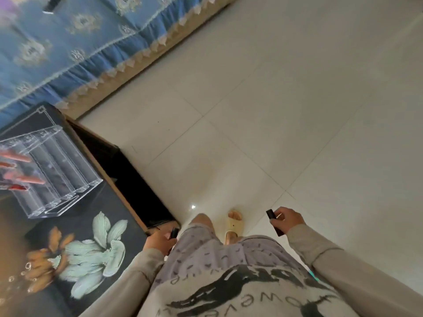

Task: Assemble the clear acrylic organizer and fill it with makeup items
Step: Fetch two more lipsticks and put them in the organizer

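We look straight down on a person standing on a pale tiled floor [297,110], beside a low table [112,202] with a dark top and a large flower print.

Left hand [160,242]: low by the hip, just off the table's near corner. Its fingers are curled round a short dark tube [174,232], and only the tube's upper end shows above the knuckles. We make out a pinkish patch next to it but cannot tell what it is.

Right hand [288,219]: out to the side over the floor, well apart from the table. It grips a long dark tube [274,223] round the middle, with both ends sticking out of the fist.

The clear acrylic organizer [59,161] stands on the far part of the table, at the left edge of the view. Its right-hand slots look bare. Pink and red sticks [23,177] sit in the slots at its left, blurred and partly cut off by the frame.

Beyond the table is a blue bed cover [68,53] with pale trim, and a small dark object [52,5] lies on it near the top edge. One foot in a cream slipper [232,227] shows between the hands.
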A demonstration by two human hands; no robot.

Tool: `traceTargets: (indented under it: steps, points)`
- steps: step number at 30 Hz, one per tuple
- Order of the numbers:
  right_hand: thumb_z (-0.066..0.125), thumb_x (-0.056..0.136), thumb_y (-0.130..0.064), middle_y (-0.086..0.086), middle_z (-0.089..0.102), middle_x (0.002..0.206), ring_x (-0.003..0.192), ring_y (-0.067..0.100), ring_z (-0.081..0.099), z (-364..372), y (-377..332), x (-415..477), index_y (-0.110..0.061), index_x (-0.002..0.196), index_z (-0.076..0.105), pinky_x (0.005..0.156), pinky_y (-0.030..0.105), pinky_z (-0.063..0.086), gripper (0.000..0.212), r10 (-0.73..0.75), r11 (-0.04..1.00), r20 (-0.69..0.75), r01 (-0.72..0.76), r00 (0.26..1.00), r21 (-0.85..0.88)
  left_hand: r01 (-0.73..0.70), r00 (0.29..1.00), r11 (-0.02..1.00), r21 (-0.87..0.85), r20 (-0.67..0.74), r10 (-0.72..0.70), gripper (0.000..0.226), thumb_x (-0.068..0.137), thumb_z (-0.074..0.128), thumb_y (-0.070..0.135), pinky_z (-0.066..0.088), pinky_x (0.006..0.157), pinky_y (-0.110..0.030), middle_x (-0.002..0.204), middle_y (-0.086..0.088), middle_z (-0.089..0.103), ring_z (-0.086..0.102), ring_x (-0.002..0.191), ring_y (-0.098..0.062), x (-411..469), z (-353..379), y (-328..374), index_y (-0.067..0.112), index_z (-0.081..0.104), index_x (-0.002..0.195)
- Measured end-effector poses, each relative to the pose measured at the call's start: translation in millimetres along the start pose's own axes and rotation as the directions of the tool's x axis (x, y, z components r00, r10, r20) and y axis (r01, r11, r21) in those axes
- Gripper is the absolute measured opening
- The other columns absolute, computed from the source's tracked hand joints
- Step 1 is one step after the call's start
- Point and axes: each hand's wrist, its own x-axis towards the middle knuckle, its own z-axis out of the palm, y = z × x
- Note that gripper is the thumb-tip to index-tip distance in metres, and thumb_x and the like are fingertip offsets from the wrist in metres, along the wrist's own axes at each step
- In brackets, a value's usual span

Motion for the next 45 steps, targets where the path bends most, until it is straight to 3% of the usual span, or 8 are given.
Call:
traceTargets:
  steps: [10,13,15,17,19,30,37,45]
  points:
    - [0.062,0.084,-0.014,0.015,0.064,0.114,0.104,0.027,0.06,-41.8,-91.3,68.1,-0.003,0.11,0.06,0.074,0.021,0.038,0.028,-0.103,0.976,0.091,0.119,0.99,-0.185,0.185,0.979,0.941,-0.284,-0.028,-0.201,0.022,0.087,0.055,0.019,0.045,0.086,-0.028,0.11,-0.014,0.069,0.063,0.104,-0.03,29.4,-23.7,15.7,0.011,0.063,0.105]
    - [0.061,0.084,-0.014,0.015,0.064,0.116,0.106,0.027,0.06,-46.7,-126.4,89.7,-0.002,0.111,0.06,0.076,0.021,0.038,0.029,-0.115,0.962,0.102,0.137,0.988,-0.238,0.201,0.975,0.923,-0.329,-0.026,-0.222,0.008,0.087,0.055,0.021,0.046,0.087,-0.029,0.101,-0.009,0.068,0.06,0.103,-0.028,47.9,-43.2,19.5,0.019,0.059,0.08]
    - [0.061,0.084,-0.014,0.015,0.064,0.117,0.107,0.027,0.06,-50.5,-155.2,101.0,-0.002,0.111,0.059,0.078,0.021,0.04,0.029,-0.119,0.946,0.123,0.15,0.985,-0.286,0.201,0.974,0.909,-0.366,-0.021,-0.224,0.024,0.087,0.056,0.022,0.046,0.088,-0.031,0.081,-0.002,0.062,0.055,0.091,-0.023,61.3,-64.8,24.4,0.024,0.047,0.065]
    - [0.061,0.085,-0.015,0.015,0.064,0.116,0.106,0.027,0.06,-53.1,-183.2,110.9,-0.002,0.111,0.059,0.08,0.023,0.042,0.029,-0.113,0.931,0.124,0.148,0.986,-0.333,0.182,0.975,0.901,-0.395,-0.046,-0.217,0.008,0.087,0.057,0.022,0.044,0.08,-0.028,0.09,-0.006,0.066,0.055,0.089,-0.023,71.7,-91.2,29.2,0.015,0.061,0.085]
    - [0.061,0.084,-0.014,0.015,0.065,0.115,0.105,0.027,0.061,-56.2,-211.2,116.3,-0.002,0.11,0.06,0.082,0.024,0.044,0.028,-0.125,0.92,0.127,0.163,0.984,-0.357,0.151,0.977,0.894,-0.422,-0.076,-0.201,0.027,0.086,0.058,0.02,0.046,0.082,-0.027,0.108,-0.012,0.069,0.063,0.097,-0.028,84.7,-117.3,35.0,0.009,0.062,0.11]
    - [0.062,0.082,-0.009,0.019,0.067,0.11,0.101,0.03,0.062,-58.4,-364.4,160.7,0.002,0.105,0.063,0.069,0.02,0.032,0.025,-0.26,0.854,0.163,0.305,0.952,-0.421,0.094,0.954,0.789,-0.607,-0.171,-0.245,0.028,0.086,0.059,0.02,0.048,0.082,-0.028,0.107,-0.014,0.07,0.064,0.1,-0.029,135.5,-231.4,48.5,0.008,0.061,0.111]
    - [0.062,0.083,-0.011,0.016,0.066,0.113,0.104,0.028,0.061,-57.8,-490.0,199.8,0.0,0.108,0.062,0.082,0.025,0.044,0.027,-0.376,0.671,0.323,0.496,0.868,-0.551,0.249,0.908,0.598,-0.762,-0.03,-0.418,0.032,0.087,0.059,0.02,0.045,0.077,-0.023,0.11,-0.013,0.069,0.065,0.099,-0.028,146.3,-234.8,49.4,0.01,0.058,0.118]
    - [0.062,0.084,-0.013,0.015,0.067,0.113,0.104,0.025,0.061,-32.1,-632.6,223.0,-0.002,0.109,0.062,0.073,0.02,0.036,0.028,-0.426,0.32,0.558,0.695,0.712,-0.643,0.358,0.798,0.249,-0.9,0.156,-0.582,0.025,0.087,0.058,0.015,0.048,0.08,-0.027,0.101,-0.013,0.069,0.066,0.094,-0.029,147.9,-223.3,86.9,0.006,0.061,0.11]
